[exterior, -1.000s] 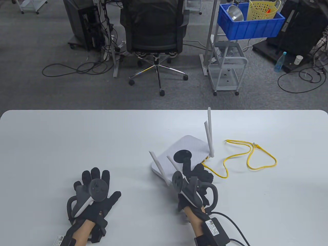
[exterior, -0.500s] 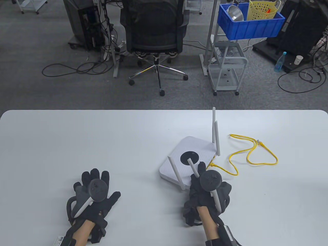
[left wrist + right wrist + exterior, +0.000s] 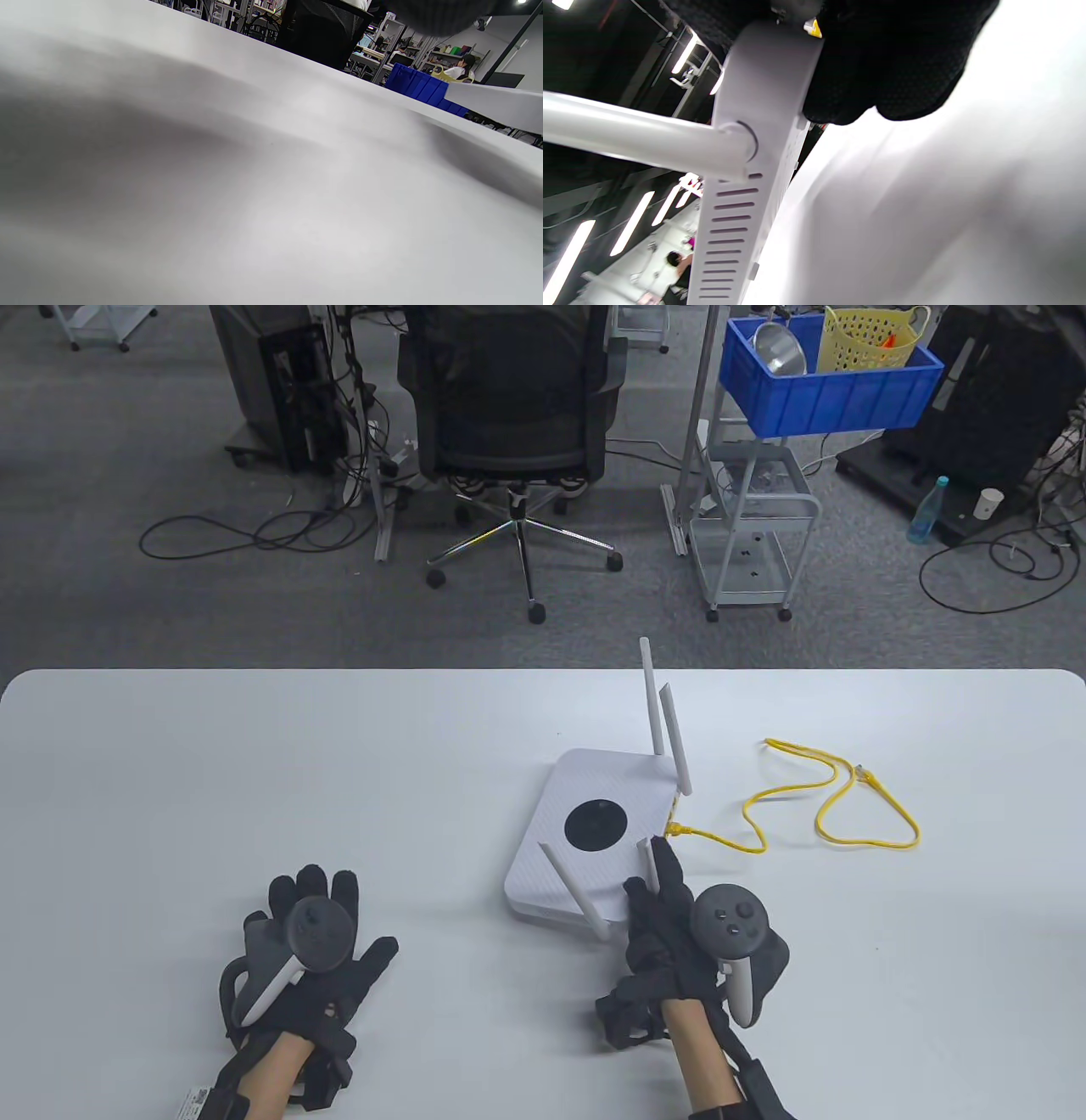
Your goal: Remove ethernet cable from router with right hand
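Observation:
The white router (image 3: 560,861) with a black disc on top lies on the table right of centre, and its vented side shows in the right wrist view (image 3: 734,220). The yellow ethernet cable (image 3: 848,814) is plugged into the router's right side and loops off to the right on the table. My right hand (image 3: 666,903) grips the router's near right corner beside a front antenna (image 3: 652,867), just below the cable's plug (image 3: 676,829). In the right wrist view my gloved fingers (image 3: 882,63) wrap the router's edge. My left hand (image 3: 314,950) lies flat and open on the table at the left.
Two rear antennas (image 3: 666,729) stand up at the router's far right corner, and another front antenna (image 3: 575,892) sticks out toward me. The white table (image 3: 254,780) reaches the far edge; an office chair (image 3: 513,407) and a cart with a blue bin (image 3: 827,386) stand beyond.
The router has turned on the table, its rear antennas swinging left. My right hand has shifted right and back to the near right corner. The cable loop has shifted slightly. My left hand has not moved.

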`<state>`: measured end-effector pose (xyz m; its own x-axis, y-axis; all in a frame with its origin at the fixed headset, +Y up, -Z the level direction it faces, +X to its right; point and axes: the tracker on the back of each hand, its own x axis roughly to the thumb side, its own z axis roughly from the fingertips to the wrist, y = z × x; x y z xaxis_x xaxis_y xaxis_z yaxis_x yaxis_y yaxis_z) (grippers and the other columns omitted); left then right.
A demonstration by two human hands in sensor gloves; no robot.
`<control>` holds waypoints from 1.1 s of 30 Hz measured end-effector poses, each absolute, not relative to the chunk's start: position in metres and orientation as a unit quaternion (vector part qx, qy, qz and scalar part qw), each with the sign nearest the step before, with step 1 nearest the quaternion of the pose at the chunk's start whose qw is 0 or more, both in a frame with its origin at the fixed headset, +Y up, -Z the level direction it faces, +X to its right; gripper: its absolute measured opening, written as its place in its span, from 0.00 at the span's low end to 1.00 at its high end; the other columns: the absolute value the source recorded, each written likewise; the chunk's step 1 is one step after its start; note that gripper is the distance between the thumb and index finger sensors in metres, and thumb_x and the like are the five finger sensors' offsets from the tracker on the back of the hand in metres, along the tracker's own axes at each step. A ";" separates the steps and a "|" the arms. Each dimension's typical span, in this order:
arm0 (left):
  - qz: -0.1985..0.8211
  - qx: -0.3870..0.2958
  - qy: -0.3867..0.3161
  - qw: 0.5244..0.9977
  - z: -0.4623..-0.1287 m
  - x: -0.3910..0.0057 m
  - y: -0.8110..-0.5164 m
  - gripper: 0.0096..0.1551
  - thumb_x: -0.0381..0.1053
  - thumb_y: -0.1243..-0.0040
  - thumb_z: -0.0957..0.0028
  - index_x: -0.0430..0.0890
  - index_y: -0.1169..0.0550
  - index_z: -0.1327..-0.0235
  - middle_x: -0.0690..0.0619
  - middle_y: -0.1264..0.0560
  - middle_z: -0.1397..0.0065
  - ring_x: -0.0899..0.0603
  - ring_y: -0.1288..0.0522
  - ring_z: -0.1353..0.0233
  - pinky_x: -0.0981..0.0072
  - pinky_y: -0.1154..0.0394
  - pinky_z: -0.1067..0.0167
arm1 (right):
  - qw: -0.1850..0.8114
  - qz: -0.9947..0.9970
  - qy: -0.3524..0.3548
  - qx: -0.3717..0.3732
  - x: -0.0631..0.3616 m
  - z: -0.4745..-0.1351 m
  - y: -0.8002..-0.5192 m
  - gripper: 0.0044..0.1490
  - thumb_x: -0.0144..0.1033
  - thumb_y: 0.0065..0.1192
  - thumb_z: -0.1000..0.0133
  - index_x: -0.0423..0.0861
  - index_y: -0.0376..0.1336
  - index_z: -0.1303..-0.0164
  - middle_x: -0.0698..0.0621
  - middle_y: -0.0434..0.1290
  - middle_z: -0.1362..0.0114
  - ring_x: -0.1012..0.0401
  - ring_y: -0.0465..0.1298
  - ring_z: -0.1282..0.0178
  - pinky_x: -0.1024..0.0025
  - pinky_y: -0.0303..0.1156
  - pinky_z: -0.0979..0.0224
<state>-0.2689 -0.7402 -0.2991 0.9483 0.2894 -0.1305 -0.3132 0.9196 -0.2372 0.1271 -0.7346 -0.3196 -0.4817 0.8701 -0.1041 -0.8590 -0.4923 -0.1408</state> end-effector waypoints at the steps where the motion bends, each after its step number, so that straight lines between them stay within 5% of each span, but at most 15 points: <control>1: 0.167 -0.128 0.045 0.977 -0.299 -0.270 -0.740 0.52 0.71 0.52 0.48 0.53 0.58 0.19 0.40 0.71 0.14 0.31 0.77 0.21 0.29 0.73 0.32 | 0.512 0.856 -0.030 -0.064 0.122 -0.318 -0.733 0.41 0.41 0.58 0.37 0.42 0.50 0.16 0.31 0.67 0.26 0.55 0.80 0.40 0.46 0.79 0.33; 8: 0.330 -0.121 0.012 0.936 -0.298 -0.277 -0.738 0.53 0.72 0.55 0.46 0.49 0.57 0.18 0.34 0.66 0.14 0.23 0.68 0.20 0.24 0.63 0.30 | 0.532 0.846 0.002 0.027 0.082 -0.304 -0.727 0.41 0.41 0.58 0.37 0.42 0.50 0.15 0.31 0.67 0.26 0.56 0.79 0.39 0.46 0.79 0.33; 14: 0.570 -0.143 -0.003 0.809 -0.296 -0.279 -0.749 0.55 0.73 0.57 0.44 0.41 0.58 0.19 0.27 0.60 0.15 0.17 0.51 0.20 0.23 0.46 0.29 | 0.561 0.823 0.031 0.077 0.054 -0.292 -0.725 0.42 0.42 0.58 0.37 0.42 0.49 0.15 0.32 0.66 0.25 0.56 0.79 0.39 0.47 0.79 0.32; 25: 0.723 -0.186 0.027 0.664 -0.289 -0.266 -0.771 0.56 0.70 0.55 0.40 0.32 0.59 0.23 0.24 0.38 0.22 0.35 0.15 0.39 0.54 0.15 0.49 | 0.551 0.826 0.024 0.115 0.037 -0.282 -0.725 0.42 0.42 0.57 0.37 0.42 0.49 0.15 0.32 0.66 0.25 0.56 0.79 0.39 0.47 0.79 0.32; 29: 0.701 -0.144 0.084 0.693 -0.287 -0.268 -0.769 0.53 0.64 0.46 0.40 0.29 0.51 0.25 0.32 0.23 0.32 0.43 0.08 0.52 0.60 0.12 0.60 | 0.534 0.833 0.037 0.139 0.035 -0.286 -0.729 0.44 0.43 0.56 0.37 0.40 0.46 0.15 0.32 0.66 0.25 0.56 0.79 0.38 0.48 0.78 0.31; 33: 0.708 -0.134 0.100 0.687 -0.288 -0.270 -0.768 0.49 0.61 0.43 0.39 0.29 0.47 0.25 0.38 0.18 0.41 0.42 0.08 0.55 0.59 0.12 0.62 | 0.498 0.845 0.065 0.187 0.038 -0.293 -0.730 0.48 0.46 0.55 0.36 0.39 0.40 0.14 0.33 0.65 0.23 0.53 0.78 0.36 0.42 0.73 0.29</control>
<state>-0.2704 -0.7684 -0.2877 -0.0211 0.9451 -0.3262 -0.9984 -0.0371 -0.0429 0.0380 -0.7301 -0.2931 -0.4348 0.8649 0.2508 -0.8165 -0.4961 0.2952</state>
